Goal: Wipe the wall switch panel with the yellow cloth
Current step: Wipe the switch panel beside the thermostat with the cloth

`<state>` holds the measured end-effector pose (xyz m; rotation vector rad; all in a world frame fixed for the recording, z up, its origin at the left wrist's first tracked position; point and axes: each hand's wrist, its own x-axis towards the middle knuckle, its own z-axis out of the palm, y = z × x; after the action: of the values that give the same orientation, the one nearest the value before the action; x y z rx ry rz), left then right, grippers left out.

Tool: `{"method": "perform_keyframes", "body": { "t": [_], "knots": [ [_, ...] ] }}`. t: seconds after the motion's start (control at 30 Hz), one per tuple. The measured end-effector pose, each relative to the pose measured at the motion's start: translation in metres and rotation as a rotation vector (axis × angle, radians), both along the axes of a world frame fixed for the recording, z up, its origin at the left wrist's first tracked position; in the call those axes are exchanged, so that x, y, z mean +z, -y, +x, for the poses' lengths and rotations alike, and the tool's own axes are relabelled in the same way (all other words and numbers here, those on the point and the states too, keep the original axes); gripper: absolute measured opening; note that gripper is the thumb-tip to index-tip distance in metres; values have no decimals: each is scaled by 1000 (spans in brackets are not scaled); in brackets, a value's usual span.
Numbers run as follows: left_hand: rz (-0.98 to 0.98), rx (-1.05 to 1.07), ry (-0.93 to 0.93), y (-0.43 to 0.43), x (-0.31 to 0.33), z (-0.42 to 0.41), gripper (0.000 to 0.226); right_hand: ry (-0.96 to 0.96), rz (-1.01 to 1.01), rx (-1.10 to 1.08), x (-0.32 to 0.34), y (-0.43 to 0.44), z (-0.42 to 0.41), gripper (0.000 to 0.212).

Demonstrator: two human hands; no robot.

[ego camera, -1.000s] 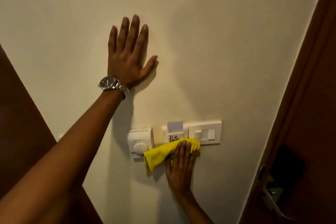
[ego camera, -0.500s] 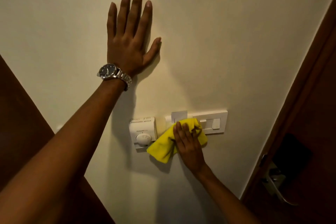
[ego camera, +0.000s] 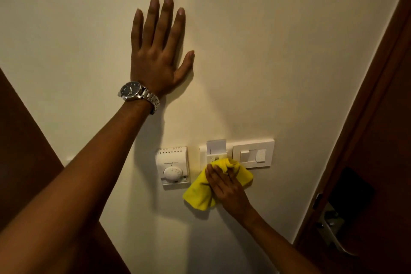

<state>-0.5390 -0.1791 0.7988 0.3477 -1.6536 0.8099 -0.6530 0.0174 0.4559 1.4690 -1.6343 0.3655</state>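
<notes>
Wiping looks under way; right hand (ego camera: 226, 187) presses the crumpled yellow cloth (ego camera: 200, 196) flat-palmed at the white plastic wall switch panel's (ego camera: 253, 153) lower left edge; its rockers appear uncovered, probably unwiped; left hand (ego camera: 158, 51) lies open, fingers spread, on the wall.

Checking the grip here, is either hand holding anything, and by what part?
The right hand presses the yellow cloth flat to the wall across its middle. The left hand holds nothing.

Hotel rm entry, key-card slot (ego camera: 216, 147) by door w/ electronic lock (ego camera: 333, 224), thermostat (ego camera: 173, 168)
</notes>
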Motion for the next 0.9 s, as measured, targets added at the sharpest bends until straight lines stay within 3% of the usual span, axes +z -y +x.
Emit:
{"method": "perform_keyframes", "body": {
  "t": [0.13, 0.23, 0.5, 0.7, 0.9],
  "knots": [
    [-13, 8, -3, -1, 1, 0, 71, -76, 16, 27, 12, 3, -3, 42],
    [-20, 5, -6, 1, 1, -2, 71, -11, -58, 46, 36, 15, -2, 46],
    [-7, 32, 4, -5, 2, 3, 70, -26, 33, 43, -7, -3, -9, 46],
    [-9, 44, -14, -4, 2, 1, 69, 75, -144, -14, 17, 18, -4, 52],
    [15, 50, 11, -7, 2, 5, 70, -99, -5, 48, 3, 5, -9, 43]
  ]
}}
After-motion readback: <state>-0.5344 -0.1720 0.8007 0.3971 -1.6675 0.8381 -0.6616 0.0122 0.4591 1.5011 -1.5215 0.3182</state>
